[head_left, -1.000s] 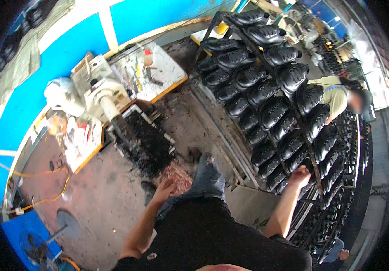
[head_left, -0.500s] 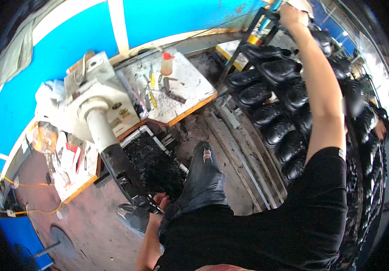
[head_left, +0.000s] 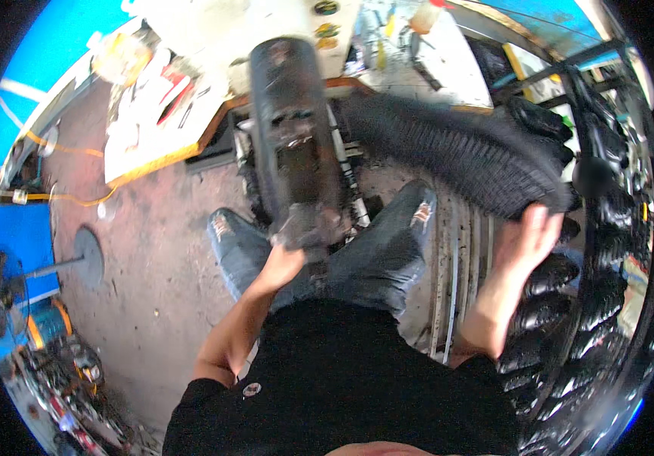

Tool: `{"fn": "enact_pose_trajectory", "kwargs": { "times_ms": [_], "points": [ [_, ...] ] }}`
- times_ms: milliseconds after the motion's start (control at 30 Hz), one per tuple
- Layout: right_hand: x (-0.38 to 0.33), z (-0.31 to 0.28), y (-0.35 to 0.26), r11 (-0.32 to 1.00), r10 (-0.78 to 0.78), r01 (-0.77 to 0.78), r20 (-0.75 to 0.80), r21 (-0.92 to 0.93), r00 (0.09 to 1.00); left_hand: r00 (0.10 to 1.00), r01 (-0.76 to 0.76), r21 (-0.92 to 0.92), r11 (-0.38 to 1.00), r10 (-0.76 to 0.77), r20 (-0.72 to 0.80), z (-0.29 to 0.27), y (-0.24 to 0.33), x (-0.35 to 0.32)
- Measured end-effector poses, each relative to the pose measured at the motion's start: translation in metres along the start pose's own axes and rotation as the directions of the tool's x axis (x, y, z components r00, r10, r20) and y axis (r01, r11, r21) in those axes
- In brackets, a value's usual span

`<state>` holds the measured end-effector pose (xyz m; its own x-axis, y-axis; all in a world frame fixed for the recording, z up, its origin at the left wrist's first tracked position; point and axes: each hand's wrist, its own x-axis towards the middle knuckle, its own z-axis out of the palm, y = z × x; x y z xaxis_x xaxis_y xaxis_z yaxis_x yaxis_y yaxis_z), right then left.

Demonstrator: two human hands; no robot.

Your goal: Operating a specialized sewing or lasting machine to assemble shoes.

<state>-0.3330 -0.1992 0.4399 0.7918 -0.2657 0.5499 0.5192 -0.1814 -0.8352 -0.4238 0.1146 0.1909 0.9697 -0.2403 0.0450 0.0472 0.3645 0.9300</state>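
A black shoe [head_left: 456,152], its ribbed sole turned toward me and blurred by motion, is in my right hand [head_left: 528,239]. My fingers press against the end of it nearest the rack. Its other end reaches toward the machine's dark, post-like arm [head_left: 289,114], which points at my lap. My left hand [head_left: 284,266] is closed at the near tip of this arm; the tip partly covers its fingers, so what they grip is hidden.
Black shoes [head_left: 547,273] fill a dark metal rack [head_left: 589,175] on the right. Behind the machine, a white worktable [head_left: 448,53] holds tools and a red-capped bottle [head_left: 427,15]. Metal rails [head_left: 448,281] lie on the floor. A fan [head_left: 4,281] stands at the left.
My right hand has come down from the top of the rack and now holds a shoe beside the machine arm. My left hand stays at the arm's tip. My view has turned rightward and down.
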Motion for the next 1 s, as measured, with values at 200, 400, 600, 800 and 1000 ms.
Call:
{"fn": "enact_pose_trajectory", "kwargs": {
  "times_ms": [200, 400, 600, 800, 1000],
  "points": [
    [-0.117, -0.044, 0.1, 0.629, 0.513, -0.637, 0.378, 0.445, 0.771, 0.963, -0.062, -0.474, 0.878, -0.072, -0.261, 0.042, 0.068, -0.012],
    [-0.115, -0.06, 0.111, 0.541, 0.548, -0.723, 0.473, 0.429, 0.69, 0.976, -0.08, -0.236, 0.968, 0.028, -0.214, 0.074, 0.108, -0.022],
    [-0.088, -0.086, 0.1, 0.538, 0.66, -0.803, 0.464, 0.256, 0.591, 0.971, -0.187, -0.044, 0.981, 0.178, -0.158, 0.081, 0.109, -0.016],
    [-0.068, -0.07, 0.106, 0.67, 0.484, -0.667, 0.491, 0.325, 0.725, 0.957, -0.22, -0.08, 0.972, 0.199, -0.211, 0.09, 0.1, -0.012],
    [-0.065, -0.061, 0.105, 0.714, 0.507, -0.652, 0.454, 0.255, 0.732, 0.947, -0.175, -0.151, 0.973, 0.124, -0.297, 0.088, 0.095, -0.028]
  ]
}}
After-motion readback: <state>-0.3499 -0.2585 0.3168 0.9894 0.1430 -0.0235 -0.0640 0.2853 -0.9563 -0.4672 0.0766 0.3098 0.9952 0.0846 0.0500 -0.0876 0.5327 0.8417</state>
